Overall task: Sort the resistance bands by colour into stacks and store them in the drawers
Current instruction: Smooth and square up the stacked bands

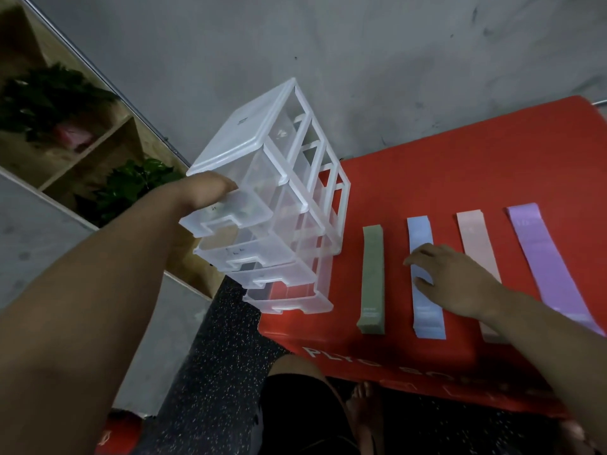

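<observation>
Left hand (203,192) on top drawer (230,218) of clear drawer unit (243,133), fingers hidden, grip unclear. Right hand (453,280), fingers spread, rests on blue band stack (427,313), between green stack (372,277) and pink stack (476,238).

Hidden and unclear parts around the drawers and the bands

The fingers of the left hand (210,192) go behind the front of a clear drawer (230,218), so we cannot tell how they hold it. The right hand (456,280) covers the middle of the blue stack (427,316), and its forearm (542,349) hides the near end of the pink stack (476,244). We cannot read the small marks (235,252) on the drawer fronts, and the white letters (325,353) on the red box (460,178) are partly blurred.
</observation>
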